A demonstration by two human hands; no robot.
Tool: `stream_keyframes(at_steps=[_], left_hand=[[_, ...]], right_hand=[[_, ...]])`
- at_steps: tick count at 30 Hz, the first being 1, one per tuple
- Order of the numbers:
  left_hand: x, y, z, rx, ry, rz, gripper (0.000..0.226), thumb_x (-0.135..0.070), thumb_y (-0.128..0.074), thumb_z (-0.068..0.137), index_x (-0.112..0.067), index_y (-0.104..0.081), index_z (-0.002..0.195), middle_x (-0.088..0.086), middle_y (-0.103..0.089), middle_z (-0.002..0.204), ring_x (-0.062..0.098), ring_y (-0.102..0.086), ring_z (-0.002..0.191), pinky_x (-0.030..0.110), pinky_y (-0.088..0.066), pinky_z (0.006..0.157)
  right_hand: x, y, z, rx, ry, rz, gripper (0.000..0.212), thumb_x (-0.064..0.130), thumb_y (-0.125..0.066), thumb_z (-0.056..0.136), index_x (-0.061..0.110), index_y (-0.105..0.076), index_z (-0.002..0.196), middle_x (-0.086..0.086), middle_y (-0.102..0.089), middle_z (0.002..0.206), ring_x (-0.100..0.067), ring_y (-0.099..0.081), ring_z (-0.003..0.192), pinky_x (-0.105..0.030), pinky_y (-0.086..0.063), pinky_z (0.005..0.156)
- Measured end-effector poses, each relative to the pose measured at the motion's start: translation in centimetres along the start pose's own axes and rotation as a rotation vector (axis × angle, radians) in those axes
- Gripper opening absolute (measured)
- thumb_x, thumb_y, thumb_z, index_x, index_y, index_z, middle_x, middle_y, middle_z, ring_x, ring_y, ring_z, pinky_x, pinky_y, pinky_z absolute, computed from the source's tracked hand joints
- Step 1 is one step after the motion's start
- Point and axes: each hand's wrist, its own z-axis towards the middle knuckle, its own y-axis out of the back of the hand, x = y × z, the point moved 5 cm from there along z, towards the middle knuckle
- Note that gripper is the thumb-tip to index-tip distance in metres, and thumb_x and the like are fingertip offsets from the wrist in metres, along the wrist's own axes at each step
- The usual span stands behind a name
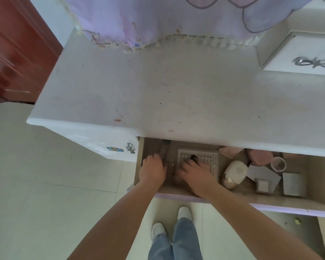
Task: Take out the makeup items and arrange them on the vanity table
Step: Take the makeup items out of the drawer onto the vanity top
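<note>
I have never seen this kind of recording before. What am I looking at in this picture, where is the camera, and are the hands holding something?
There is no machine here. A person wears a camera on the head, so the one picture looks forward and down at their own arms, jeans and white shoes.

The white vanity table has an open drawer under its top. Both hands are inside the drawer. The left hand is curled beside or over a dark item that is too blurred to name. The right hand lies over a flat patterned sheet; something small and dark shows at its fingertips, but a grasp is not clear.

Further right in the drawer lie a cream bottle, a pink round case, a small cup and grey boxes. No makeup item shows on the tabletop yet.
</note>
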Motion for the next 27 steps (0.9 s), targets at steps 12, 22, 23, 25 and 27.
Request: stream_keyframes(at_steps=[12,22,23,25,27], left_hand=[[1.0,0.2,1.6,-0.032,0.010,-0.036,0.031,-0.031,-0.057,0.084,-0.009,-0.048,0.105,0.010,-0.058,0.107,0.030,-0.058,0.099,0.030,-0.038,0.068],[8.5,9.4,-4.8,-0.044,-0.081,-0.203,0.023,-0.026,-0.065,0.079,-0.014,-0.057,0.096,-0.001,-0.060,0.085,0.024,-0.056,0.086,0.025,-0.028,0.063],[9.6,10.4,-4.5,-0.060,-0.046,-0.266,0.023,-0.023,-0.066,0.078,-0.012,-0.058,0.097,0.001,-0.061,0.086,0.025,-0.057,0.085,0.026,-0.031,0.065],[11.6,12.3,-3.3,-0.123,0.046,-0.423,0.021,-0.018,-0.066,0.078,-0.010,-0.059,0.097,0.002,-0.061,0.085,0.023,-0.056,0.081,0.026,-0.037,0.065],[13.6,13.8,-1.9,-0.218,0.132,-0.557,0.014,-0.017,-0.064,0.080,-0.012,-0.058,0.092,-0.001,-0.058,0.081,0.019,-0.052,0.077,0.018,-0.036,0.059]], right_hand=[[-1.5,-0.2,1.1,0.040,0.080,0.044,0.045,0.023,-0.051,0.086,0.014,-0.040,0.129,-0.007,-0.041,0.133,-0.025,-0.038,0.122,-0.036,-0.033,0.098],[0.0,11.3,-0.9,-0.307,0.316,0.134,0.060,0.020,-0.089,0.042,0.004,-0.067,0.095,-0.012,-0.069,0.090,-0.027,-0.066,0.071,-0.033,-0.054,0.054],[0.5,12.5,0.0,-0.326,0.320,0.137,0.058,0.016,-0.088,0.043,0.002,-0.066,0.095,-0.015,-0.068,0.090,-0.030,-0.066,0.071,-0.035,-0.054,0.054],[2.1,14.8,2.4,-0.338,0.300,0.123,0.053,0.008,-0.083,0.048,-0.001,-0.065,0.098,-0.019,-0.066,0.094,-0.034,-0.064,0.077,-0.039,-0.053,0.062],[3.9,16.8,5.4,-0.376,0.257,0.113,0.051,0.006,-0.074,0.061,0.001,-0.059,0.109,-0.018,-0.060,0.109,-0.036,-0.058,0.096,-0.043,-0.046,0.083]])
